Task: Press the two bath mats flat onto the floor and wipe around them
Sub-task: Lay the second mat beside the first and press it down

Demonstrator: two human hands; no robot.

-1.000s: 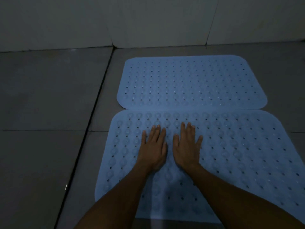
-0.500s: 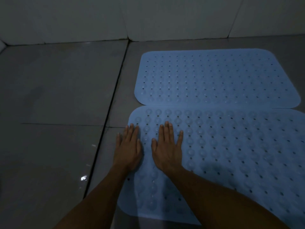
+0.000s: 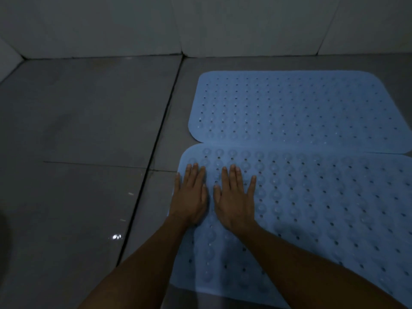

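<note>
Two light blue bath mats with holes and suction bumps lie side by side on the grey tile floor, edges touching. The far mat (image 3: 296, 110) lies flat near the wall. The near mat (image 3: 323, 208) runs off the right edge of the view. My left hand (image 3: 189, 195) presses flat, fingers straight, on the near mat's left edge, its little finger at the rim. My right hand (image 3: 235, 199) lies flat beside it on the same mat, fingers slightly spread.
Grey floor tiles (image 3: 84, 134) with a dark grout line (image 3: 153, 157) stretch to the left of the mats. A pale tiled wall (image 3: 200, 25) runs along the back, with a corner at the far left. Small wet glints show on the floor (image 3: 116, 237).
Both hands have slid left across the near mat, from its middle to its left edge. The view has shifted left with them.
</note>
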